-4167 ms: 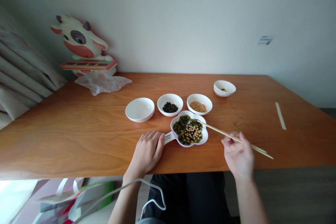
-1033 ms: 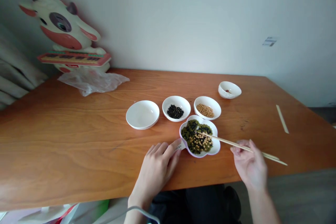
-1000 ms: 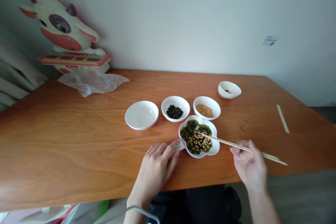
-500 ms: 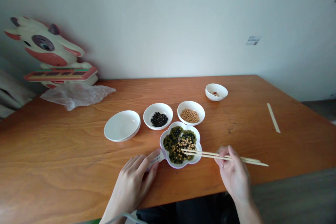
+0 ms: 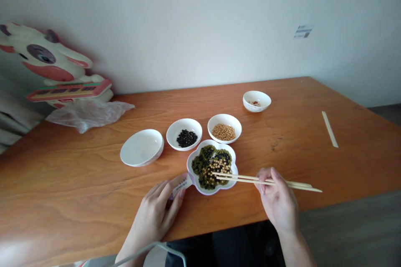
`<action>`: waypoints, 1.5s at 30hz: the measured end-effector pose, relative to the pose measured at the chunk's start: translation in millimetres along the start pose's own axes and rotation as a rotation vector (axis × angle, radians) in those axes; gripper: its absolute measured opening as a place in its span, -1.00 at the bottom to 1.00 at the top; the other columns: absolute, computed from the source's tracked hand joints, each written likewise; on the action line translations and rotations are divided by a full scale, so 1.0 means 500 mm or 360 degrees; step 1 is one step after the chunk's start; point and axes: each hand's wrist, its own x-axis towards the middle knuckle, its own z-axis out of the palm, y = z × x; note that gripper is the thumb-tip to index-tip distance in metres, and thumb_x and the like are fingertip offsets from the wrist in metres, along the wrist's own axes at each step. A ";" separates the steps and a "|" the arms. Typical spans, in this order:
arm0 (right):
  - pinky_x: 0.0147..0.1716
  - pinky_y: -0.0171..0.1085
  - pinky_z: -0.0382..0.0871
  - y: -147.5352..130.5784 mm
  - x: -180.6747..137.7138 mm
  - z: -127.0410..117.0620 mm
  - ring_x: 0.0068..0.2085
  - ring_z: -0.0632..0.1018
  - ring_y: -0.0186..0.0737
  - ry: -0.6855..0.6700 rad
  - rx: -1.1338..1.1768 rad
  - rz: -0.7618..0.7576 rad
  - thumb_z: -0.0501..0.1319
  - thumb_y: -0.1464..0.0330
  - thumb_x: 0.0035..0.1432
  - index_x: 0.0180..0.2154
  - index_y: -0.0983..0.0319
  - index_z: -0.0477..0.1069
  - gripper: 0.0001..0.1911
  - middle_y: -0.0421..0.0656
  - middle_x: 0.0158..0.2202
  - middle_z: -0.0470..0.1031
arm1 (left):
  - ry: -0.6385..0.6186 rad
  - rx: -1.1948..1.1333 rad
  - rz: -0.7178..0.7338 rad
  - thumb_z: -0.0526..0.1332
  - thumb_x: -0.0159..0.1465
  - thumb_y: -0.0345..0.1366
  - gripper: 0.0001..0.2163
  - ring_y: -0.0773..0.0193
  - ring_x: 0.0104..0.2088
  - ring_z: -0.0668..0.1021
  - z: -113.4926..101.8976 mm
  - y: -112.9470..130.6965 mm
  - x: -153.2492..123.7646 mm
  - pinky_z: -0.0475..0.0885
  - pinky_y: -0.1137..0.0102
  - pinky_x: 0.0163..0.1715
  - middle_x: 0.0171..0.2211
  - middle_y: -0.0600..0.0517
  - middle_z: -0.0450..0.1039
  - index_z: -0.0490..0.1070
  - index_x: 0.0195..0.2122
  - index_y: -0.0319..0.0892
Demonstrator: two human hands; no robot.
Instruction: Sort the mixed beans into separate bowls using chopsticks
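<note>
My left hand (image 5: 158,208) is closed around the labelled handle of a white flower-shaped dish (image 5: 189,167). Mixed beans (image 5: 203,162) fill the dish: small green ones, black ones and tan soybeans. In my right hand (image 5: 277,198) is a pair of pale wooden chopsticks (image 5: 242,178), held level. Their tips lie over the tan beans, slightly apart; whether a bean is between them I cannot tell. Just behind the dish stand a white bowl (image 5: 184,122) with black beans (image 5: 187,138) and another white bowl (image 5: 224,117) with soybeans (image 5: 223,132).
A bare white bowl (image 5: 142,148) sits to the left. Farther back is a small bowl (image 5: 257,106) with a few bits in it. A paper strip (image 5: 330,129) lies at right. A clear plastic bag (image 5: 90,114) and a cow-shaped toy keyboard (image 5: 62,64) occupy the back left.
The view has tilted and shifted slightly, so everything sits a little differently. Both hands keep their holds, and the chopstick tips stay over the beans in the dish.
</note>
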 end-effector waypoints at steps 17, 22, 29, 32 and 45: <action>-0.34 -0.21 0.35 0.005 -0.003 -0.008 -0.39 0.45 -0.21 -0.0203 -0.0214 -0.0153 0.05 0.14 0.44 -0.26 0.16 0.57 -0.61 -0.14 -0.42 0.51 | -0.0023 0.0015 -0.0020 0.11 0.52 -0.23 -0.64 0.11 -0.23 0.63 -0.003 0.009 0.002 0.52 0.25 -0.16 -0.27 0.02 0.54 0.26 0.33 0.02; -0.18 -0.19 0.37 -0.004 0.022 0.003 -0.27 0.49 -0.21 -0.0372 -0.0540 -0.0397 0.06 0.19 0.48 -0.18 0.15 0.55 -0.68 -0.14 -0.27 0.55 | -0.0029 -0.0045 -0.0013 0.11 0.52 -0.23 -0.66 0.09 -0.13 0.64 -0.006 0.013 0.004 0.52 0.23 -0.11 -0.11 -0.05 0.58 0.29 0.29 0.01; -0.24 -0.19 0.39 0.000 0.064 0.023 -0.25 0.52 -0.18 -0.0705 -0.0826 -0.0996 -0.03 0.33 0.51 -0.29 0.17 0.47 -0.63 -0.16 -0.37 0.47 | -0.0035 -0.0030 -0.0059 0.09 0.53 -0.21 -0.68 0.07 -0.13 0.63 -0.012 0.023 0.005 0.52 0.19 -0.10 -0.10 -0.08 0.59 0.32 0.27 -0.01; -0.22 -0.19 0.38 0.012 0.048 0.013 -0.24 0.53 -0.19 -0.0719 -0.0868 -0.1062 0.01 0.37 0.49 -0.30 0.19 0.47 -0.67 -0.15 -0.35 0.48 | -0.0018 -0.0060 -0.0080 0.10 0.52 -0.23 -0.66 0.08 -0.10 0.64 -0.014 0.029 0.007 0.52 0.20 -0.06 -0.07 -0.07 0.59 0.29 0.29 -0.02; -0.25 -0.19 0.38 0.005 0.032 0.017 -0.22 0.55 -0.20 -0.0758 -0.1072 -0.1057 0.02 0.44 0.46 -0.19 0.22 0.54 -0.69 -0.11 -0.26 0.54 | 0.0077 -0.0060 -0.0366 -0.01 0.55 -0.15 -0.80 0.16 -0.35 0.53 -0.018 0.035 0.004 0.36 0.29 -0.28 -0.34 0.04 0.44 0.23 -0.21 -0.09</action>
